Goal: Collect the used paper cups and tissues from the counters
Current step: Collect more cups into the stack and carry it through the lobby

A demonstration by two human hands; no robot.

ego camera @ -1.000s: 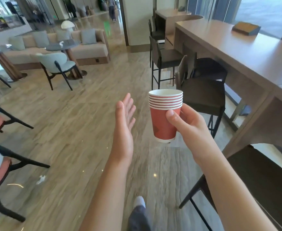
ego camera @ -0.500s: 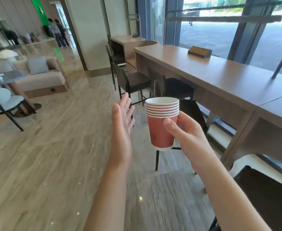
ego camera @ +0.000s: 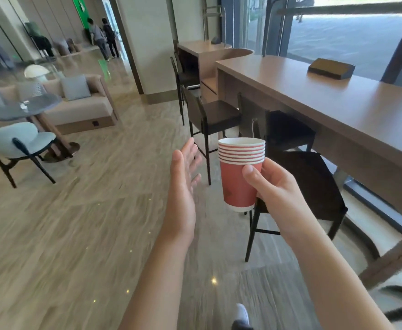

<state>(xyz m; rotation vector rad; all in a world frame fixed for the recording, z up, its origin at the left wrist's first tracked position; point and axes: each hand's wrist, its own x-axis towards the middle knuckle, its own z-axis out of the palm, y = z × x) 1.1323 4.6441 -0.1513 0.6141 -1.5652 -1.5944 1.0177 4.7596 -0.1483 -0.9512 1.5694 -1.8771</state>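
The right hand grips an upright stack of red paper cups, thumb across its front, while the left hand hovers just beside it, edge-on, fingers straight, holding nothing.

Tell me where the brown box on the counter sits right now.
In the head view the brown box lies at upper right on the long counter, near the window, well beyond the cups that the right hand holds.

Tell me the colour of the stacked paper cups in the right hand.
Red with white rims, seen in the head view: stacked paper cups, right hand.
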